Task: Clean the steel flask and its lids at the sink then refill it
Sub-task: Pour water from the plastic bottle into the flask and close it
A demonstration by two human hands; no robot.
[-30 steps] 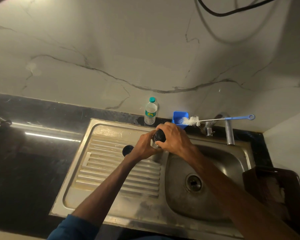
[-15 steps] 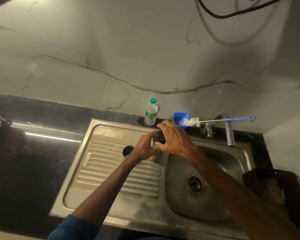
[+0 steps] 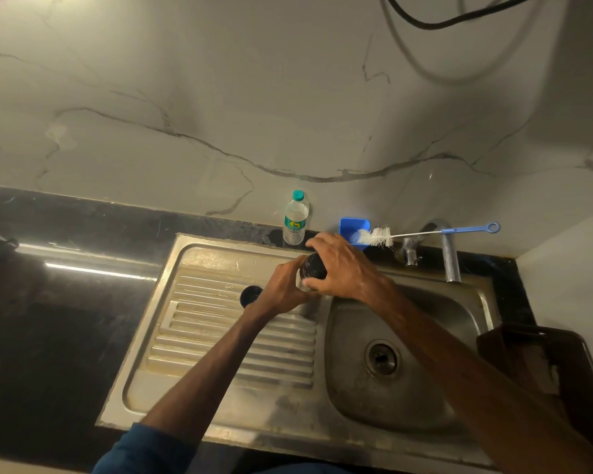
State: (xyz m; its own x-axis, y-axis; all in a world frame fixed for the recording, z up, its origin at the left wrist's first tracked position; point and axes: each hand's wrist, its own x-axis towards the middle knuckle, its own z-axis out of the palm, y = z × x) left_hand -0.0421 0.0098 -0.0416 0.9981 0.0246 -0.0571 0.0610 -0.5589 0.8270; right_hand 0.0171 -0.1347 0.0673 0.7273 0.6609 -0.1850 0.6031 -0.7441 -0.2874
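Over sink (image 3: pixel 206 340), flask (image 3: pixel 313 266) beneath right hand (image 3: pixel 344 270)

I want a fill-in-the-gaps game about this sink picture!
1. The brush lying across the tap has a ____ handle.
2. The left hand holds the flask while the right hand grips its ____ lid.
3. The plastic bottle stands ____, not lying down.
Missing words: blue, black, upright.
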